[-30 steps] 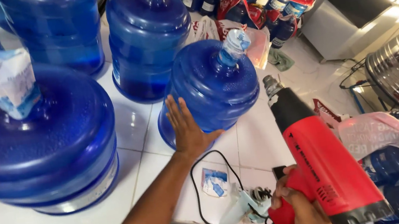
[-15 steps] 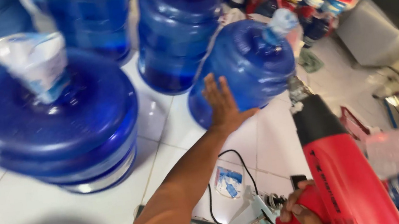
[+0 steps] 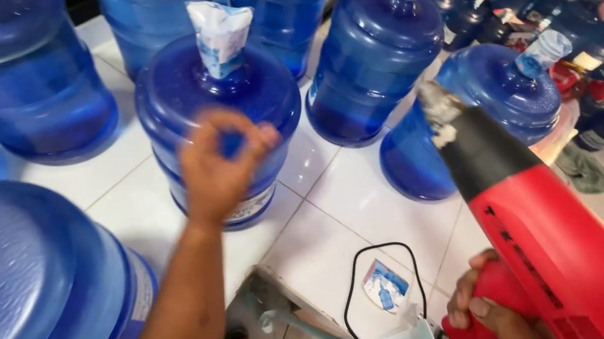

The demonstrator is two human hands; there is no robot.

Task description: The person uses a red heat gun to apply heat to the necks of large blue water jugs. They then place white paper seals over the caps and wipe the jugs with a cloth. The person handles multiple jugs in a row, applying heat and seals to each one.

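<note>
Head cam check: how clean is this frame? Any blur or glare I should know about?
Head view: the left hand is smeared by motion blur, fingers indistinct; the red heat gun in the right hand is sharper; the near jug at lower left looks soft; soft highlights sit on the blue jugs and white tiled surface, with no heavy glare; lighting is even and bright.

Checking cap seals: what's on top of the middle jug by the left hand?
A loose white-and-blue plastic sleeve stands over the neck of the jug. The cap beneath is covered. The left hand hovers blurred in front.
</note>
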